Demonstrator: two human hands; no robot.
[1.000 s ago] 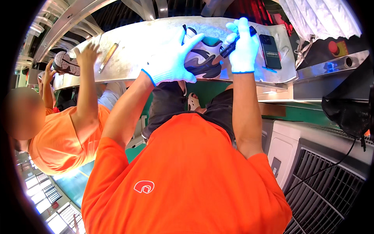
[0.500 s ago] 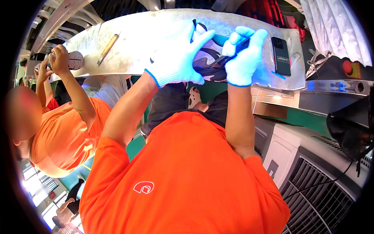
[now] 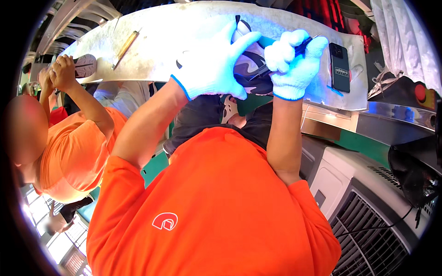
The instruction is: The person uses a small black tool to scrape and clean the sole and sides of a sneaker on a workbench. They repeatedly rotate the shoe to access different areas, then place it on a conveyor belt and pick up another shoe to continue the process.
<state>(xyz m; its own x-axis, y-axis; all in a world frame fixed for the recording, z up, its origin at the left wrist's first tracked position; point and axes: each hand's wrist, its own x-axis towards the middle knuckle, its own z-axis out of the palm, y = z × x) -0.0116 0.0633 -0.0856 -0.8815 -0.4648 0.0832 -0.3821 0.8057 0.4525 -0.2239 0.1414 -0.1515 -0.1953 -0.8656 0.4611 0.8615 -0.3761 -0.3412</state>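
A white, grey and black sneaker (image 3: pixel 248 63) lies on the worktable in front of me, washed out by bright blue-white light. My left hand (image 3: pixel 209 60), in a white knit glove with a blue cuff, spans the sneaker, thumb at the near side and fingers over the far side. It covers much of the shoe. In my right hand (image 3: pixel 297 62), gloved the same way, the fingers are curled round a slim black tool (image 3: pixel 301 47). A thin tip sticks out above the fist, and the other end points down-left at the sneaker's side. The tool's exact kind is unclear.
A dark phone (image 3: pixel 340 69) lies right of my right hand, beside a small blue strip (image 3: pixel 334 90). A yellow-handled tool (image 3: pixel 124 49) rests on the left tabletop (image 3: pixel 152 41). Further left, a co-worker in orange holds a shoe (image 3: pixel 85 66). A red button (image 3: pixel 420 93) is at the right.
The view has shifted slightly. My right fist has turned a little, so the tool's thin upper tip now shows. My left hand keeps its hold on the sneaker.
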